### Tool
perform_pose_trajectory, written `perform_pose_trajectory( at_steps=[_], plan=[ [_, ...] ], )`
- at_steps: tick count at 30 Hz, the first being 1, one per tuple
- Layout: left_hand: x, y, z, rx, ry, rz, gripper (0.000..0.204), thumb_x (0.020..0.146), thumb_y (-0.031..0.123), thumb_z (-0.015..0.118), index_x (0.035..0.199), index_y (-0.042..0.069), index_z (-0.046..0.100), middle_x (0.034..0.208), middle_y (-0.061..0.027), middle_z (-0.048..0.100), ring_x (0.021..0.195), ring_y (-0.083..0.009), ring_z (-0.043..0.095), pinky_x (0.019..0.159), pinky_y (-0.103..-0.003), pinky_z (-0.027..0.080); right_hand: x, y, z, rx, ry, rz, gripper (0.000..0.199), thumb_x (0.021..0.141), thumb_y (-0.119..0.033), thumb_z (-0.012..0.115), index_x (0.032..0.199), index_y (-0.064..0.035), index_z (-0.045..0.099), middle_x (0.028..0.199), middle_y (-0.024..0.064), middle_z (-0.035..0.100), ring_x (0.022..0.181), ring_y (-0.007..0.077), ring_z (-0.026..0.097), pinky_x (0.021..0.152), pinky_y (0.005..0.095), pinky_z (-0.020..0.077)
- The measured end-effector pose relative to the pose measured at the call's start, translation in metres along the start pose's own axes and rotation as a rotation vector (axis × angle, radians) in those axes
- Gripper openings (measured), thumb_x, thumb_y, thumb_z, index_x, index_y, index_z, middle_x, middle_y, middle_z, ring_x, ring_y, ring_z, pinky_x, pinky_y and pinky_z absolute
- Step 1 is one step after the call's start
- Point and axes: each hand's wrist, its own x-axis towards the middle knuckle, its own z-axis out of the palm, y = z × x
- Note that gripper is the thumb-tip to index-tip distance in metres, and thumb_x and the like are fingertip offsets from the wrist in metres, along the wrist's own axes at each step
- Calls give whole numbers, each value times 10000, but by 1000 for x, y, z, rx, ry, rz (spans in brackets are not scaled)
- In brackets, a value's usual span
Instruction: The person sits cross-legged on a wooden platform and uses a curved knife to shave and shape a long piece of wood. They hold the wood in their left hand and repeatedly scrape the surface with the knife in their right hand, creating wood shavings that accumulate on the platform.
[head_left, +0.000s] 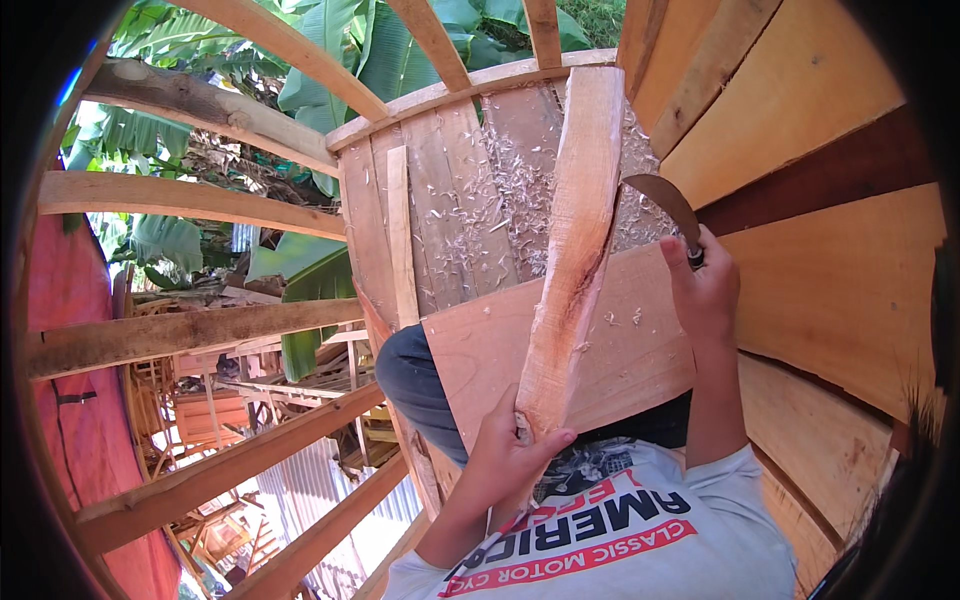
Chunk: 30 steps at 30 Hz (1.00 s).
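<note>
A long, roughly cut wooden plank [575, 190] slants up from my waist toward the far edge of the floor. Its near end is in my left hand [505, 450], with the thumb over the front and the fingers wrapped round the side. My right hand [708, 285] is closed round the handle of a curved knife [665, 198]. The blade hooks left, and its tip is at or very near the plank's right edge. A dark hollow streak runs along that edge lower down. Under the plank, a flat wooden board [630, 340] lies across my lap.
Pale shavings [510, 200] litter the plank floor [430, 220] ahead. A narrow wooden strip [400, 235] lies at the left of it. Wooden rails [200, 335] stand along the left side, with banana leaves behind them. A board wall [820, 270] rises close on my right.
</note>
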Motion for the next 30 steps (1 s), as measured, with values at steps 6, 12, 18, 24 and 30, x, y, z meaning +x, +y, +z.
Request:
perform_pose_trajectory(
  at_steps=[6, 12, 18, 24, 30],
  plan=[
    [7, -8, -23, -3, 88, 26, 661, 728, 181, 781, 1241, -51, 434, 1111, -135, 592, 1019, -177, 562, 882, -304, 438, -23, -27, -29, 131, -596, 29, 156, 851, -154, 604, 839, -12, 539, 657, -21, 475, 624, 36, 419, 544, 227, 378],
    [12, -3, -28, -60, 72, 64, 704, 686, 183, 817, 1235, -48, 441, 1110, -140, 594, 1033, -178, 559, 886, -300, 439, -46, -24, -20, 449, -1143, 192, 95, 910, -103, 520, 918, -14, 551, 722, -11, 506, 672, 69, 452, 603, 227, 396],
    [8, 0, -23, -3, 22, 81, 751, 656, 200, 838, 1243, -44, 439, 1123, -145, 593, 1050, -187, 558, 897, -304, 435, -34, -12, -21, 463, -1538, 343, 238, 966, -211, 481, 843, -21, 554, 599, -28, 488, 524, 57, 465, 480, 217, 380],
    [8, 1, -18, 57, 19, 118, 764, 654, 234, 835, 1246, -44, 442, 1103, -176, 611, 1035, -198, 580, 887, -305, 442, -38, -14, -25, 534, -1371, 481, 245, 960, -190, 484, 789, -22, 537, 590, -20, 489, 458, 46, 451, 414, 202, 346],
    [4, 4, -24, 79, -47, 106, 750, 655, 236, 832, 1234, -51, 450, 1057, -175, 635, 1003, -204, 601, 868, -310, 454, -29, -12, -32, 433, -1538, 510, 245, 952, -185, 493, 786, -11, 539, 602, -19, 495, 462, 45, 448, 418, 199, 347]
  ],
)
